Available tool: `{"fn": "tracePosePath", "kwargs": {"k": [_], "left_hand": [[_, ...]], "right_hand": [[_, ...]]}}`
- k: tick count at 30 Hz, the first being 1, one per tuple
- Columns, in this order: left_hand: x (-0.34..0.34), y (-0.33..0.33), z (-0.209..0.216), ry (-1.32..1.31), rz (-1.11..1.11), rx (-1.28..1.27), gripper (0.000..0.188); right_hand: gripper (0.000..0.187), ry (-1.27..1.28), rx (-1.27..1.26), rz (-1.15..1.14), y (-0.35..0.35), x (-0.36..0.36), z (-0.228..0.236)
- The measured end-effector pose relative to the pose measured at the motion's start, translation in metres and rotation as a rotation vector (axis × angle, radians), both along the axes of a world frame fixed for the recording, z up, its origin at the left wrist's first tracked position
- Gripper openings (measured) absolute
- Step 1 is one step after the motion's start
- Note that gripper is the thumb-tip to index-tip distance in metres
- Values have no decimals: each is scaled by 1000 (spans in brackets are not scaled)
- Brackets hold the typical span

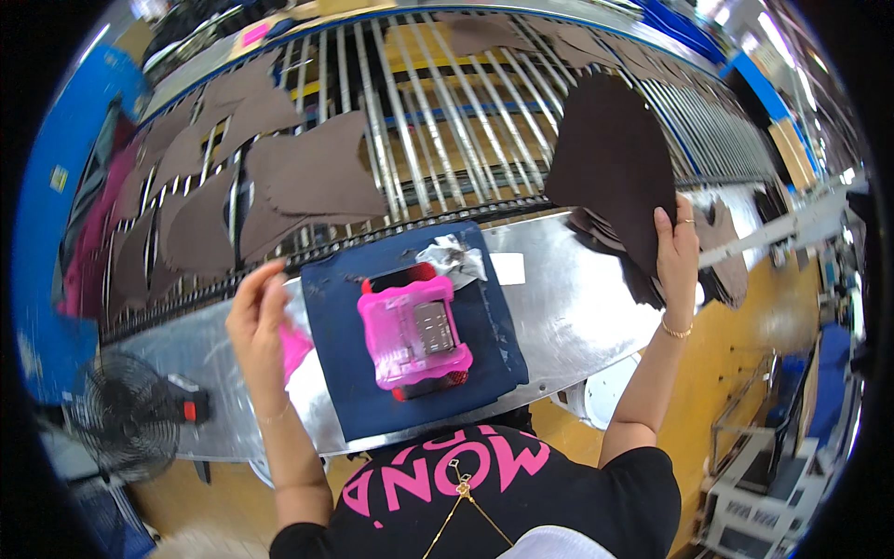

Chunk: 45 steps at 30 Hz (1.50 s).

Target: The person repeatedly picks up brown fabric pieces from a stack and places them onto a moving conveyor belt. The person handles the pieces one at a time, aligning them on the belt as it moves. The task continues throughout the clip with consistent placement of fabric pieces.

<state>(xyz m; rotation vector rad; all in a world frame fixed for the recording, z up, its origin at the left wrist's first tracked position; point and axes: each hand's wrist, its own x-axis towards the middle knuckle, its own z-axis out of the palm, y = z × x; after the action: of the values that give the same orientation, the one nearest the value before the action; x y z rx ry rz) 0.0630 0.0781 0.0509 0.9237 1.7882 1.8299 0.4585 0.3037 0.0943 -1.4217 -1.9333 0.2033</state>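
Gripping a dark brown flat piece [610, 140] near its lower right edge, my right hand [680, 247] has its thumb over the near face, while the other fingers are mostly hidden behind. The piece reaches away from me and a little to the left of that hand; its long axis runs from a narrow end close to me up to a broad, rounded far end, which overlaps the view of the rollers [456, 140]. Below its narrow end, a stack of similar dark pieces [596, 231] sits at the right part of the metal surface [549, 289]; I cannot tell whether the held piece touches it.

Between my two hands, well to the left of the held piece, a pink frame [396, 326] with a grey metal plate [434, 328] rests over something red on a navy pad [503, 349]. My left hand [261, 321] is plainly the nearer one to that frame, just off the pad's left edge; the right is farther away, on the opposite side. My left fingers are blurred and loosely bent, with nothing visible in their grasp. A smaller pink thing [296, 351] shows just beside that hand; whether they touch, I cannot tell.
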Motion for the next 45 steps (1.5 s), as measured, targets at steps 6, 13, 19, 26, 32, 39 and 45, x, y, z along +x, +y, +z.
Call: {"fn": "tracePosePath", "kwargs": {"k": [6,13,19,26,32,39,45], "left_hand": [[15,37,21,59,-177,54,38],[-31,-28,46,135,6,72,17],[-45,-76,67,499,135,-125,14],[-34,-75,67,554,31,-265,13],[-1,-32,50,469,-267,-373,18],[41,24,36,724,-609,-74,15],[75,55,25,715,-772,-22,16]], "right_hand": [[30,478,-124,611,-35,-106,13],[43,491,-455,929,-71,-159,-2],[15,182,-263,980,-91,-172,-28],[15,125,-132,962,-89,-154,-38],[16,86,-231,753,-79,-90,-66],[16,421,-480,475,-71,0,-99],[5,553,-231,376,-46,72,-57]]}}
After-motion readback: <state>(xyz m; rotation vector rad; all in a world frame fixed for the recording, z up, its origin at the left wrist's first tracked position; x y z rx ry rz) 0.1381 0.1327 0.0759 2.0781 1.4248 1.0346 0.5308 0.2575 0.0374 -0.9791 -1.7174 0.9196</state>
